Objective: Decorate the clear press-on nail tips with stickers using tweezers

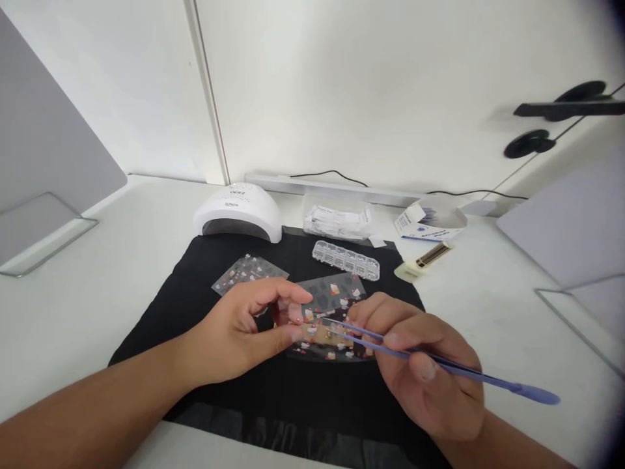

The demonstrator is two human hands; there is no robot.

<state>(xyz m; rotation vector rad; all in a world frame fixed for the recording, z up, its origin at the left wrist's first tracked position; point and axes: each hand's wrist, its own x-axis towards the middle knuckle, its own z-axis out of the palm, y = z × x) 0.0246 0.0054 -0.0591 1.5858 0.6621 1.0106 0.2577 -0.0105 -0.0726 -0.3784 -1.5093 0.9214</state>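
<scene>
The right hand (430,365) has thumb and fingers clamped on purple tweezers (481,376), their tips slightly apart over a clear cat-sticker sheet (319,352). The left hand (234,332) pinches that sheet's left edge, index finger lifted away from the thumb. The sheet is above a black mat (293,407), nearer than the gem case (346,259) and UV nail lamp (239,202).

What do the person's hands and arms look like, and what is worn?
The left hand and right hand are bare: no gloves or rings show. The left forearm and visible part of the right forearm have no sleeve, watch or bracelet.
</scene>
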